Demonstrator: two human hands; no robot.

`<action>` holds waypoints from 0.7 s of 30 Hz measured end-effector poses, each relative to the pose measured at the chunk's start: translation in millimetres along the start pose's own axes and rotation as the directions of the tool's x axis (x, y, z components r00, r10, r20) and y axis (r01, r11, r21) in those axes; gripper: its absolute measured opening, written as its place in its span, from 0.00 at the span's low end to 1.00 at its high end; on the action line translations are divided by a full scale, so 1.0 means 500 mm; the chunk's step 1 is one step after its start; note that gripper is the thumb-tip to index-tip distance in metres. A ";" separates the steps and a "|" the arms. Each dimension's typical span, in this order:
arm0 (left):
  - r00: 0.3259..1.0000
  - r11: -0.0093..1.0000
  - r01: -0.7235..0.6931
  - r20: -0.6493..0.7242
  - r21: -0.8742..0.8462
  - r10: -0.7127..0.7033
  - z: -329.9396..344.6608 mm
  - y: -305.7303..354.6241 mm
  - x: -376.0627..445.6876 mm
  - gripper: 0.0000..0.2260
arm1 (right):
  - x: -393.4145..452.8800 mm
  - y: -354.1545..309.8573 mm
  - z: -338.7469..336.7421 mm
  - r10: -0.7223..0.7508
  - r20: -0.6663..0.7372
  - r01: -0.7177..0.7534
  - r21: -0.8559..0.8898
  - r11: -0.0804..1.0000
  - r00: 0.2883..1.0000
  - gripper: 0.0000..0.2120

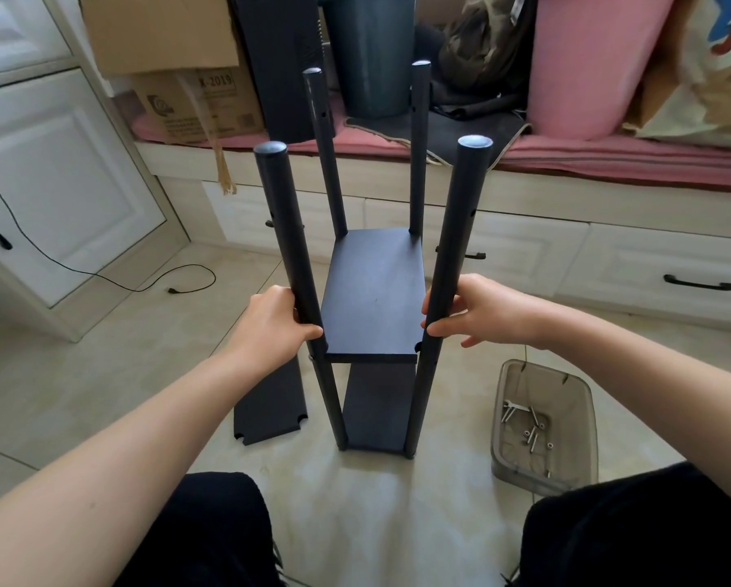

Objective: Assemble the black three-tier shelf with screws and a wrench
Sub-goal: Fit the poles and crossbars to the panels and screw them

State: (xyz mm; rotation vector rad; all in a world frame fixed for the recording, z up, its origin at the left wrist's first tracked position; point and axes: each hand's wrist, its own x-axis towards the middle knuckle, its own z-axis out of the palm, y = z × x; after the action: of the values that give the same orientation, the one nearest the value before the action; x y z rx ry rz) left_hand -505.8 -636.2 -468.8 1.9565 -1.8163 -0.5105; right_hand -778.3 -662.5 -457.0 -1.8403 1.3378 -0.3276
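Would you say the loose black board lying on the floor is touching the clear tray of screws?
Apart. In the head view the loose black board lies left of the shelf frame, the clear tray right of it, with frame and floor between.

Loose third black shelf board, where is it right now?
In the head view, the flat black notched shelf board lies on the tile floor, left of the standing black shelf frame and below the left hand.

You have one view only: a wide-angle head camera, looking forward and steeply down from above your own lap. It sits close over the shelf frame (372, 290) standing on the floor (101, 374), both forearms entering from the bottom corners. Edges bow outward.
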 end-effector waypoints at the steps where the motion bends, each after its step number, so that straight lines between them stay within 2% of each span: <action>1: 1.000 1.000 0.010 0.003 0.003 -0.010 0.001 0.001 -0.001 0.06 | 0.000 0.000 -0.001 0.001 0.005 -0.001 -0.002 1.000 1.000 0.08; 4: 0.986 0.993 0.121 0.117 -0.017 -0.118 0.004 0.007 -0.005 0.08 | 0.000 -0.002 -0.005 0.015 0.023 -0.015 0.009 1.000 1.000 0.08; 6: 0.937 0.951 0.277 0.256 -0.135 -0.236 0.001 0.018 -0.010 0.09 | 0.001 -0.004 -0.009 0.020 0.026 -0.021 0.024 1.000 0.999 0.08; 8: 0.898 0.909 0.359 0.343 -0.210 -0.275 -0.006 0.029 -0.012 0.11 | 0.000 -0.006 -0.011 0.015 0.024 -0.016 0.031 0.999 1.000 0.09; 10: 0.861 0.919 0.373 0.418 -0.128 -0.291 -0.013 0.039 -0.014 0.12 | -0.002 -0.005 -0.014 0.003 0.021 -0.004 0.035 0.999 1.000 0.12; 12: 0.761 0.922 0.386 0.577 -0.036 -0.296 -0.010 0.059 -0.025 0.16 | -0.005 -0.005 -0.014 -0.007 0.018 0.006 0.049 0.999 1.000 0.13; 13: 0.734 0.939 0.343 0.632 -0.031 -0.247 0.001 0.072 -0.033 0.16 | -0.006 -0.005 -0.015 -0.014 0.015 0.013 0.052 0.999 1.000 0.12; 14: 0.765 0.972 0.230 0.628 -0.054 -0.146 0.019 0.084 -0.038 0.14 | -0.007 -0.005 -0.015 -0.023 0.009 0.022 0.050 0.999 1.000 0.11; 16: 0.891 0.992 -0.109 0.436 -0.056 0.122 0.067 0.106 -0.042 0.09 | -0.011 -0.007 -0.018 -0.039 -0.005 0.039 0.031 0.999 0.999 0.10; 17: 0.917 0.968 -0.252 0.317 -0.007 0.241 0.089 0.114 -0.041 0.12 | -0.014 -0.008 -0.020 -0.045 -0.015 0.046 0.017 0.999 0.999 0.09; 18: 0.905 0.927 -0.369 0.254 0.064 0.343 0.108 0.117 -0.036 0.18 | -0.017 -0.010 -0.021 -0.048 -0.025 0.048 -0.003 0.999 0.999 0.08; 19: 0.873 0.877 -0.459 0.259 0.142 0.414 0.127 0.113 -0.027 0.25 | -0.020 -0.012 -0.020 -0.051 -0.037 0.050 -0.031 0.998 0.998 0.07; 21: 0.813 0.758 -0.559 0.403 0.337 0.420 0.163 0.090 -0.008 0.40 | -0.024 -0.015 -0.018 -0.059 -0.063 0.053 -0.101 0.994 0.996 0.05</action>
State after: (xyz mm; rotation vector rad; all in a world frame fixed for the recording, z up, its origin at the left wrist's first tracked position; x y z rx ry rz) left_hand -587.5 -639.5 -513.4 1.5788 -2.7424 -0.2365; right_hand -783.4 -655.3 -442.9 -1.9672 1.3702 -0.3596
